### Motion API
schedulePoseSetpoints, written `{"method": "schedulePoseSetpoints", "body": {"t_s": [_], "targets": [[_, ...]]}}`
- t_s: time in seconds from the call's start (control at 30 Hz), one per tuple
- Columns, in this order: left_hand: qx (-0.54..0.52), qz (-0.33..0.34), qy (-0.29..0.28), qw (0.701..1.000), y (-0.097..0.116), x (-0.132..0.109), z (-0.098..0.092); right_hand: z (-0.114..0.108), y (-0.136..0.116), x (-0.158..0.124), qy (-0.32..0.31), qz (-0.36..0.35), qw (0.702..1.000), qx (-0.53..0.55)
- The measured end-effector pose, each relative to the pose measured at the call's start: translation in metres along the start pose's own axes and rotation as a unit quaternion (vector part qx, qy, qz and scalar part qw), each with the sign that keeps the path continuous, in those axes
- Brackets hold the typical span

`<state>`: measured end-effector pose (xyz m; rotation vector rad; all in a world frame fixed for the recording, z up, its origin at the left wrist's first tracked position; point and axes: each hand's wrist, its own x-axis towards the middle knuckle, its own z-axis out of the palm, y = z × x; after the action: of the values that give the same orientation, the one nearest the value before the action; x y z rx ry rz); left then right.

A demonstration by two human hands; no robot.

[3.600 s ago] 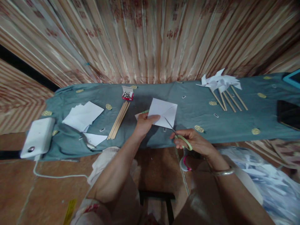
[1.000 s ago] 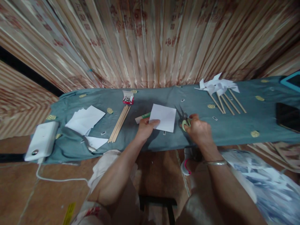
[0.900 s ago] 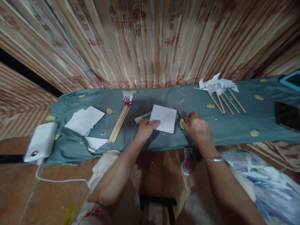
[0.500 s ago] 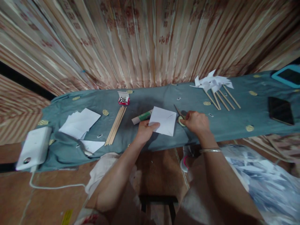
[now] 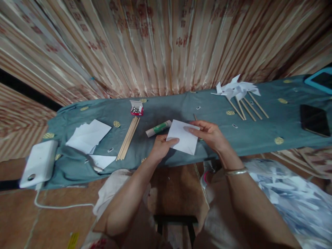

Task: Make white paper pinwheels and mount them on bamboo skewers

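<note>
A white square of paper [image 5: 183, 137] is held between both hands above the cloth. My left hand [image 5: 161, 147] pinches its left edge, thumb on top. At the upper right corner, my right hand [image 5: 209, 134] grips it between thumb and fingers. Behind the left side of the paper lies a green-and-white glue stick [image 5: 158, 128]. The scissors [image 5: 195, 117] lie mostly hidden beneath the paper and my right hand; only a blade tip and a bit of the handle show.
Wooden sticks [image 5: 128, 139], a small red box of metal pieces [image 5: 136, 108] and stacked white paper [image 5: 89, 135] lie to the left. Paper pinwheels [image 5: 237, 90] on sticks and a dark phone [image 5: 314, 120] are on the right. A white device [image 5: 38, 162] with a cable sits at the left end.
My right hand has left the scissors and moved left onto the paper's upper right corner. The paper has shifted slightly right and turned a little in my left hand.
</note>
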<state>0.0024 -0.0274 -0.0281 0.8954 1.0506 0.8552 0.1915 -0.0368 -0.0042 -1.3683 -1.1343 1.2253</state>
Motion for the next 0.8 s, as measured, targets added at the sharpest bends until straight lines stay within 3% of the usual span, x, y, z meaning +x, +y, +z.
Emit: {"method": "schedulePoseSetpoints", "body": {"t_s": [0.43,0.8], "targets": [[0.105,0.034,0.022,0.994,0.004,0.000,-0.003,0.005,0.008,0.007,0.003,0.042,0.999,0.000],[0.162,0.056,0.041,0.984,0.009,-0.009,-0.025,0.006,0.016,0.013,0.003,0.041,0.999,-0.012]]}}
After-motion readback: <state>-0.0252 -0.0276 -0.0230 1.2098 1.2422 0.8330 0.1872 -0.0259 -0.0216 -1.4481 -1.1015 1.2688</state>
